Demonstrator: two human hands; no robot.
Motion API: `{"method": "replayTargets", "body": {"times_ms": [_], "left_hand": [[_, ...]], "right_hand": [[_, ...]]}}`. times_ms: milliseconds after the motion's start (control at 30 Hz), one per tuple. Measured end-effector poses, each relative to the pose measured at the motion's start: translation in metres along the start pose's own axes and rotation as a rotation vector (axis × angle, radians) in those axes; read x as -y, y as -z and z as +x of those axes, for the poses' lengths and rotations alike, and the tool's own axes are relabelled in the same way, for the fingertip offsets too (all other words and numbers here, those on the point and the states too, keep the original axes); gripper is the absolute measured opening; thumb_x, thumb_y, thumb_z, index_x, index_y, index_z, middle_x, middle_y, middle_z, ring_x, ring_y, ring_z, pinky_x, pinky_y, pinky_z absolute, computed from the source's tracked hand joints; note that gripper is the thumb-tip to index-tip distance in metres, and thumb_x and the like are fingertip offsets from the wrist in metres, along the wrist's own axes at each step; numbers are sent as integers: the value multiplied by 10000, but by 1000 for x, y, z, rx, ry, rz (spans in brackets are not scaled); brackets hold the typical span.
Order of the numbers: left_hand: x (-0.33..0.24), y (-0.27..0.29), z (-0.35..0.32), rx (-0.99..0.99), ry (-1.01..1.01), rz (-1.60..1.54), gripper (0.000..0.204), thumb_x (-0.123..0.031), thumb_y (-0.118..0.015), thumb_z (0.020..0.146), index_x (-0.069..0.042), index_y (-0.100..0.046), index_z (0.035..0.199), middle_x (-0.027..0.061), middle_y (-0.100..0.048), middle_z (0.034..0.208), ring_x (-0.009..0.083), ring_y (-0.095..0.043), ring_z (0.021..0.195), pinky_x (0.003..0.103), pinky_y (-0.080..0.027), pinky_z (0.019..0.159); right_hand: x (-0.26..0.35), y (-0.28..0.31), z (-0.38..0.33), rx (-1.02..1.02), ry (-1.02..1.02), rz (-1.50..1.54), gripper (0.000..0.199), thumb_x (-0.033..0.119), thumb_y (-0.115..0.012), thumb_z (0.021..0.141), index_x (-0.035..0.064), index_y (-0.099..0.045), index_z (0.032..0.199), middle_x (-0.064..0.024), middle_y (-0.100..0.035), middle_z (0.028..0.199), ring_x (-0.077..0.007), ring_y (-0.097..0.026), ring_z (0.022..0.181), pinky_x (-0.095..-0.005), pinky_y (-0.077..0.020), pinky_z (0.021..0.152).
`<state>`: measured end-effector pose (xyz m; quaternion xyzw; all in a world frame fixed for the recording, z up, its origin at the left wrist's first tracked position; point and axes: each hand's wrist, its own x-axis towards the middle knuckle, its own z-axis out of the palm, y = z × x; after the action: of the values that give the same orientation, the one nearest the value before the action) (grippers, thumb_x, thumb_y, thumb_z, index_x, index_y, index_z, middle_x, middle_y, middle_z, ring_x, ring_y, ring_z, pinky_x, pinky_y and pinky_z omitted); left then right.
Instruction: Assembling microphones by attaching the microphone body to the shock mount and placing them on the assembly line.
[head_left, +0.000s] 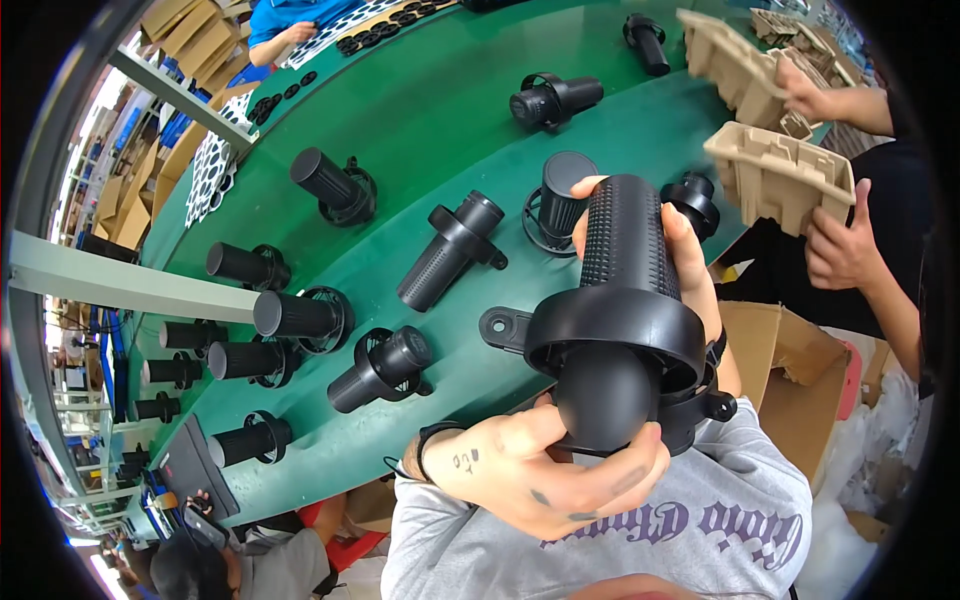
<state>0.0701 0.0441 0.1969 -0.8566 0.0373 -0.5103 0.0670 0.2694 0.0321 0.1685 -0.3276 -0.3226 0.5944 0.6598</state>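
A black microphone (pixel 630 235) in a ring-shaped mount (pixel 620 325) is held upright in front of my chest, its textured barrel pointing away from me. My right hand (pixel 690 255) wraps round the barrel from behind, the fingers partly hidden by it. My left hand (pixel 560 475), with a dark cord at the wrist, cups the smooth rounded end (pixel 605 395) nearest me. Flat lugs stick out from the mount on both sides. Just beyond my right hand, another microphone (pixel 568 190) stands on the green table (pixel 500 340), and one more (pixel 450 250) lies to its left.
Several similar microphones (pixel 300 315) are spread over the table's left side. At right, a co-worker's hands hold moulded brown pulp trays (pixel 780 180). An open cardboard box (pixel 780 350) sits beside my right arm. Other people work at the far edge and lower left. A pale metal bar (pixel 130 280) crosses the left.
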Motion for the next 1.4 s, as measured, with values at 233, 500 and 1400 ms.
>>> {"method": "replayTargets", "body": {"times_ms": [233,500,1400], "left_hand": [[19,-7,15,-336,291,-68,356,-249,-700,615,-101,-699,939,58,-660,986,206,-633,899,300,-508,577],[-2,1,7,149,732,-71,653,-397,-824,600,18,-637,1069,114,-636,939,192,-658,669,265,-548,502],[-4,0,11,122,146,51,438,-61,-691,605,-353,-667,930,-38,-597,1044,245,-538,925,294,-436,598]], "right_hand": [[-4,30,20,-252,346,286,630,556,-372,948,19,-482,1260,-118,-605,1100,-208,-624,916,-342,-517,803],[18,37,23,-266,513,314,577,572,-379,953,39,-575,1056,-93,-630,833,-200,-604,698,-388,-537,630],[15,28,25,-350,495,443,696,629,-280,952,19,-572,1120,-126,-663,896,-245,-654,825,-379,-543,814]]}}
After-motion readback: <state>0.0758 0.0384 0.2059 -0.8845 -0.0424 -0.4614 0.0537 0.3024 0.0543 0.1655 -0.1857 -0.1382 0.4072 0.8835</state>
